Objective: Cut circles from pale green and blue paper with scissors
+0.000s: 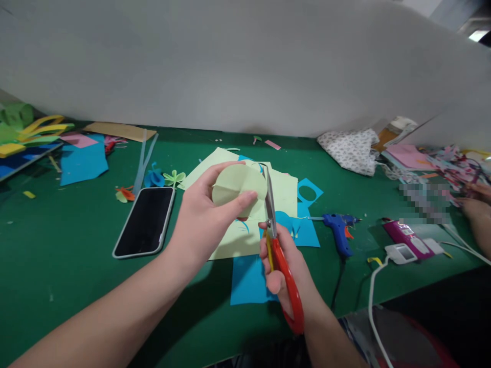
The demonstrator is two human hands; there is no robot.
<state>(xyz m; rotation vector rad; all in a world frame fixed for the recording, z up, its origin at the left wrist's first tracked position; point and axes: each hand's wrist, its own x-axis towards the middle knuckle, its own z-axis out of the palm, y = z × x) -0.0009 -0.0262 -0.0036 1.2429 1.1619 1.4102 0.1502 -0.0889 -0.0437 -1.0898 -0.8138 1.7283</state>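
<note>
My left hand (203, 214) pinches a pale green paper circle (238, 183), folded with creases, held above the table. My right hand (286, 266) grips red-handled scissors (282, 260); their blades point up at the circle's right edge. Beneath both hands lie pale green paper sheets (284, 194) and blue paper (249, 278) with cut-out shapes.
A phone (144, 221) lies face up to the left on the green table (57, 245). A blue glue gun (339, 230), white chargers (401, 252) and cables sit to the right. Coloured paper scraps lie at far left, patterned cloth (351, 148) at back right. Another person's hand (477, 214) is at the right edge.
</note>
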